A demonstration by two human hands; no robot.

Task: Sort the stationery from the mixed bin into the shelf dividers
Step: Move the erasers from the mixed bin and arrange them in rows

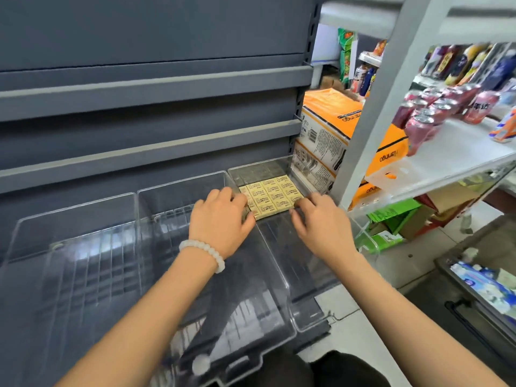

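Several small yellow erasers (272,195) lie in neat rows at the back of the rightmost clear plastic divider (290,169) on the dark grey shelf. My left hand (220,222), with a white bead bracelet at the wrist, touches the left edge of the block of erasers with loosely bent fingers. At the block's right front corner my right hand (318,222) does the same with its fingertips. Neither hand visibly grips an eraser. The middle divider (178,188) and the left divider (72,210) hold nothing that I can see.
Grey shelf boards (153,88) rise above the dividers. Orange and white cartons (332,129) stand to the right behind a white rack (452,157) with drink cans (427,118). A dark bin (491,286) with blue-white items sits on the floor at lower right.
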